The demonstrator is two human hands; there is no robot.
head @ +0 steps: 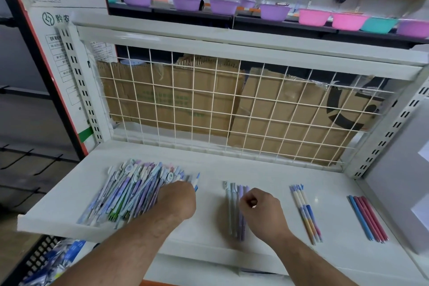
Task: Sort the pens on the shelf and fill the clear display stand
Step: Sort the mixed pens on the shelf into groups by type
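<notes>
left grip (178, 199) in pen pile (130, 193), fingers hidden, hold unclear; right grip (262, 209) curled above purple pens (241, 189), contents unclear. Risk: forearm sweep spills pile off shelf (267, 169) edge.

Bare, lightly haired forearms (148, 237) lead to a bare left hand (177, 199) and right hand (261, 210).

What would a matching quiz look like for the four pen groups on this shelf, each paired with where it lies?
Things:
1. mixed pile
2. grey and purple pens
3. striped pens
4. blue and pink pens

Places:
A. far right
B. at the left hand
C. at the right hand
D. second group from the right

Pairs: 1-B, 2-C, 3-D, 4-A
</notes>
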